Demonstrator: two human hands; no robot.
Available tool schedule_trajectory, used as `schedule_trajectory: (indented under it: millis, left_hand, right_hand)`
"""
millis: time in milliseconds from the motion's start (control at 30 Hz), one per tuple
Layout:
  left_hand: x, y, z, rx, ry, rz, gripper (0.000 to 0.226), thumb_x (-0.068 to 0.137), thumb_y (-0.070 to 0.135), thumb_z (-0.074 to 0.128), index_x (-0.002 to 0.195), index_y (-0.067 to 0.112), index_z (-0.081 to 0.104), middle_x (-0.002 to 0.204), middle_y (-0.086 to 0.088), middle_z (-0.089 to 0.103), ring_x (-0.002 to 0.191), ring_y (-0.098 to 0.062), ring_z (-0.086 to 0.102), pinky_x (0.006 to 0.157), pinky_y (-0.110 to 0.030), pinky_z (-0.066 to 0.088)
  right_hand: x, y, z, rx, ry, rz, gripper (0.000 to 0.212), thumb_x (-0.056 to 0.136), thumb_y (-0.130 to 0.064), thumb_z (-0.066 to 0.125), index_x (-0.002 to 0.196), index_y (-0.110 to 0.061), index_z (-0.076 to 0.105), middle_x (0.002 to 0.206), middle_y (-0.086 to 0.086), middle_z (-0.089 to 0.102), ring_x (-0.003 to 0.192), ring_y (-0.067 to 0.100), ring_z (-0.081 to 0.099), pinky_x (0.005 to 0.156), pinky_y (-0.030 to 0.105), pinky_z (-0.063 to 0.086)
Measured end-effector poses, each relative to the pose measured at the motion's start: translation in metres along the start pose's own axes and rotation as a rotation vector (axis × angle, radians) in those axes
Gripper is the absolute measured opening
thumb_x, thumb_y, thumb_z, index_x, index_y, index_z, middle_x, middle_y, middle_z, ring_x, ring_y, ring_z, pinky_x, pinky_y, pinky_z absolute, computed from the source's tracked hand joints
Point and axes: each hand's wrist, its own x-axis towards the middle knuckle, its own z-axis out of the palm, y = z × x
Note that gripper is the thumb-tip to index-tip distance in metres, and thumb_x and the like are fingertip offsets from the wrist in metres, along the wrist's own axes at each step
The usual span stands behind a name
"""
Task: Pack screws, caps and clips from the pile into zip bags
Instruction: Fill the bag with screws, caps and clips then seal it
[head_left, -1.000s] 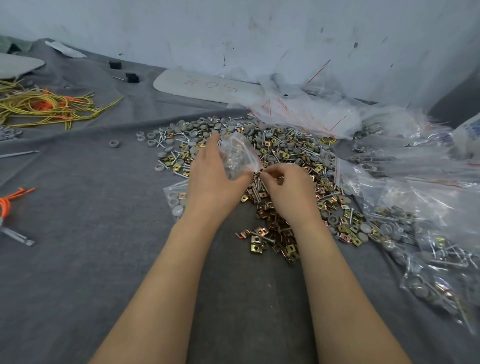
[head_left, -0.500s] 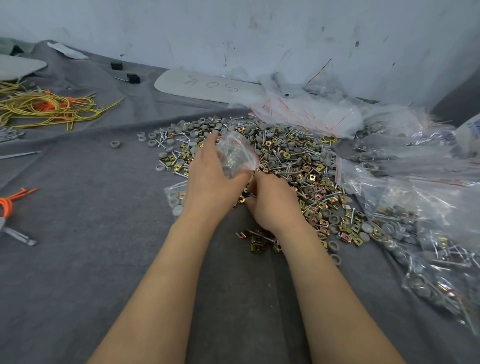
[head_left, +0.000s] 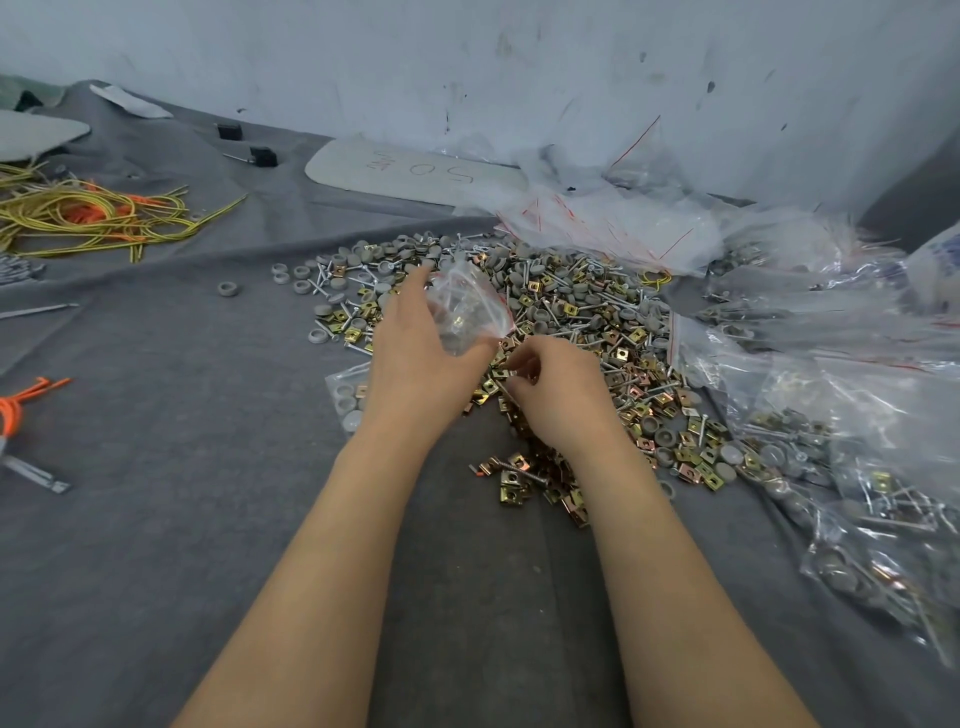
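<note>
Far left: yellow wires (head_left: 93, 218) on grey cloth (head_left: 182, 519), well apart from work
Centre: left hand (head_left: 421, 364) grips clear zip bag (head_left: 467, 306), some pieces inside, held over near-left edge of pile (head_left: 571, 301)
Just beside: right hand (head_left: 561, 395), fingers curled onto gold clips (head_left: 514, 483); pinching one or not, cannot tell
Right: filled bags (head_left: 841, 467) heaped

Cool, even light fills the scene, its source out of view. Shadows are faint: one soft dark patch on the grey felt cloth (head_left: 467, 597) between the forearms. The heap of crumpled clear plastic zip bags (head_left: 852, 374) at right glares pale; the small clear red-edged zip bag (head_left: 467, 306) in the left hand (head_left: 415, 364) glints softly. The central pile of grey caps, silver screws and brass clips (head_left: 571, 301) is fairly sharp; the frame's edges smear and bow.
</note>
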Motion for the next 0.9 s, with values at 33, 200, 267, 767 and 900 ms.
schedule_trajectory:
  millis: [33, 200, 267, 767, 900]
  left_hand:
    - [0.000, 0.000, 0.000, 0.004, -0.002, -0.001, 0.084, 0.078, 0.025, 0.072, 0.148, 0.021, 0.027, 0.129, 0.000, 0.046, 0.107, -0.008, 0.043, 0.092, -0.027, 0.036]
    - [-0.001, 0.002, 0.000, 0.020, -0.016, -0.011, 0.084, 0.079, 0.027, 0.072, 0.148, 0.021, 0.025, 0.115, 0.010, 0.040, 0.115, -0.015, 0.047, 0.098, -0.035, 0.041]
    - [-0.001, 0.002, -0.001, 0.025, -0.020, -0.013, 0.084, 0.079, 0.027, 0.072, 0.149, 0.020, 0.026, 0.114, 0.010, 0.039, 0.116, -0.017, 0.048, 0.099, -0.036, 0.042]
    - [-0.001, 0.000, 0.004, 0.063, -0.021, 0.030, 0.084, 0.078, 0.030, 0.071, 0.148, 0.019, 0.026, 0.136, -0.006, 0.046, 0.125, -0.028, 0.045, 0.103, -0.050, 0.040]
    - [-0.003, -0.001, 0.005, 0.029, 0.004, 0.045, 0.084, 0.078, 0.027, 0.071, 0.148, 0.017, 0.026, 0.134, -0.007, 0.047, 0.126, -0.024, 0.044, 0.104, -0.047, 0.039]
  right_hand:
    - [0.001, 0.003, -0.001, 0.006, 0.002, -0.011, 0.012, 0.091, -0.013, 0.062, 0.102, -0.016, 0.064, 0.102, 0.003, 0.064, 0.088, 0.017, 0.056, 0.077, 0.025, 0.042]
    - [0.006, 0.012, -0.005, 0.053, 0.043, -0.002, 0.010, 0.092, -0.015, 0.062, 0.095, -0.023, 0.058, 0.093, -0.003, 0.059, 0.067, -0.002, 0.048, 0.053, 0.007, 0.032]
    - [0.007, 0.013, -0.008, 0.114, 0.090, 0.025, 0.010, 0.091, -0.016, 0.063, 0.094, -0.024, 0.058, 0.091, -0.004, 0.060, 0.067, -0.004, 0.049, 0.051, 0.007, 0.031]
    - [0.015, -0.029, -0.024, 0.827, 0.661, -0.103, 0.017, 0.086, -0.009, 0.068, 0.083, -0.021, 0.057, 0.078, -0.008, 0.062, 0.067, -0.001, 0.057, 0.068, 0.015, 0.048]
    - [0.014, -0.045, -0.025, 0.680, 0.246, -0.164, 0.007, 0.090, -0.020, 0.065, 0.085, -0.023, 0.061, 0.086, -0.007, 0.067, 0.081, 0.004, 0.064, 0.080, 0.021, 0.053]
